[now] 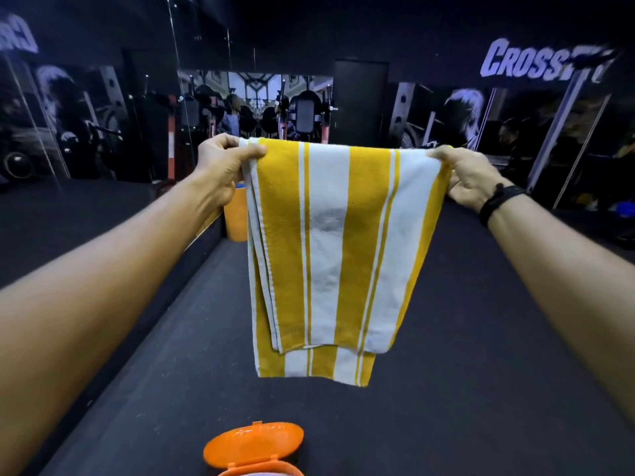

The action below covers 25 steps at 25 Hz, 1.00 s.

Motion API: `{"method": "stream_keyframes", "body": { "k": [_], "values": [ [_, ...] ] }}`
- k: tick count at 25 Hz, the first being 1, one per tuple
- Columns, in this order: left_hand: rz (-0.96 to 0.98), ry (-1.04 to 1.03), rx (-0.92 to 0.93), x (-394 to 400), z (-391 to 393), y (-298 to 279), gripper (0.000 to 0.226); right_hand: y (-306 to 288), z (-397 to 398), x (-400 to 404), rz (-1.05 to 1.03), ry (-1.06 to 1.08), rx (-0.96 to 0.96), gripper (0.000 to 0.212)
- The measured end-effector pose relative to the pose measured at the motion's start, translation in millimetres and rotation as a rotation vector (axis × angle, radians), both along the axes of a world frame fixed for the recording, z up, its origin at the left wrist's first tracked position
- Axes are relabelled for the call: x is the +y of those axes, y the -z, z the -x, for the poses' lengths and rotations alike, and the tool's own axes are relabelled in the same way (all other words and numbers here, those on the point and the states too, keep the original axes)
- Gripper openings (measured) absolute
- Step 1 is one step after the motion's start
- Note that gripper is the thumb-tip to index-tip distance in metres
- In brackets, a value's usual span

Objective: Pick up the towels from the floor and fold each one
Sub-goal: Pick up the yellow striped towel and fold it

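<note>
A yellow-and-white striped towel (330,255) hangs in the air in front of me, doubled over so two layers show at its lower edge. My left hand (223,166) pinches its top left corner and my right hand (470,176) pinches the top right corner, both arms stretched forward. The top edge runs taut between the two hands. The towel's bottom hangs above a dark raised surface (446,372). A black band sits on my right wrist.
An orange container with its lid flipped open (254,444) stands at the bottom centre. An orange bin (235,214) sits behind the towel at the left. Gym racks and weight machines (275,108) line the dark back wall, with a mirror on the left.
</note>
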State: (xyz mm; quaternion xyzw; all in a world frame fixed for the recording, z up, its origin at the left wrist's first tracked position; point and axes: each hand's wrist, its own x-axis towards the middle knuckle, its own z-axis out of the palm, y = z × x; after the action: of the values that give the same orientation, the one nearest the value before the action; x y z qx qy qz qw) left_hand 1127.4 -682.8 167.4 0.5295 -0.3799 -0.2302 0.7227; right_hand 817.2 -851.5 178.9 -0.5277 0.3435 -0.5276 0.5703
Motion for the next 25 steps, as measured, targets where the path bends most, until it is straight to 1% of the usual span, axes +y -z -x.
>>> {"method": "stream_keyframes", "body": {
  "k": [1,2,4,5,6,8,9,11,14,16,17,18,19,21,22,23,25],
  "values": [
    [0.005,-0.002,0.015,-1.7,-1.5,0.6,0.033,0.9,-1.1,0.0,-0.027,-0.030,-0.012,0.027],
    [0.006,0.019,0.044,-2.4,-2.7,1.2,0.036,1.9,-1.2,0.4,-0.066,-0.089,-0.020,0.019],
    [0.002,0.124,0.147,-4.8,-6.9,2.5,0.044,5.1,1.1,-0.7,-0.159,-0.180,-0.060,0.010],
    [0.000,0.169,0.198,-5.0,-7.6,3.3,0.042,6.5,1.2,0.0,-0.190,-0.192,-0.069,0.007],
    [-0.005,0.181,0.231,-5.1,-7.2,3.6,0.033,8.1,0.9,-2.5,-0.204,-0.174,-0.072,0.006],
    [-0.027,0.117,0.237,-7.7,-9.1,5.6,0.014,11.7,0.3,-5.2,-0.144,-0.128,-0.019,0.005],
    [-0.036,0.093,0.230,-8.7,-11.2,6.1,0.013,13.6,0.8,-6.0,-0.103,-0.104,0.024,0.007],
    [-0.081,0.111,0.208,-7.0,-15.8,5.3,0.021,17.7,3.2,-3.8,-0.048,-0.111,0.087,0.017],
    [-0.244,0.185,0.133,-0.4,-16.6,5.8,0.032,22.0,5.6,-1.9,-0.004,-0.131,0.100,0.037],
    [-0.247,0.184,0.155,1.2,-12.4,10.8,0.026,26.7,5.4,-2.8,0.075,-0.086,0.168,0.043],
    [-0.221,0.177,0.154,1.7,-10.8,14.7,0.023,30.6,5.7,-4.0,0.130,-0.053,0.227,0.041],
    [-0.208,0.160,0.094,2.1,-9.6,18.7,0.024,34.5,7.3,-5.6,0.201,-0.013,0.311,0.036],
    [-0.230,0.114,-0.063,1.8,-11.0,24.0,0.025,39.3,9.3,-7.1,0.285,0.029,0.420,0.031],
    [-0.313,-0.040,-0.560,2.4,-14.7,36.7,0.021,52.1,12.3,-12.5,0.425,0.096,0.617,0.026],
    [-0.334,-0.120,-0.774,3.1,-15.7,42.8,0.018,58.7,13.2,-13.4,0.462,0.126,0.682,0.024],
    [-0.345,-0.174,-0.904,3.0,-17.2,48.0,0.018,64.5,13.7,-14.4,0.479,0.154,0.725,0.024],
    [-0.356,-0.181,-1.023,1.7,-21.0,57.3,0.023,75.5,16.3,-19.0,0.470,0.148,0.785,0.024]
  ]
}}
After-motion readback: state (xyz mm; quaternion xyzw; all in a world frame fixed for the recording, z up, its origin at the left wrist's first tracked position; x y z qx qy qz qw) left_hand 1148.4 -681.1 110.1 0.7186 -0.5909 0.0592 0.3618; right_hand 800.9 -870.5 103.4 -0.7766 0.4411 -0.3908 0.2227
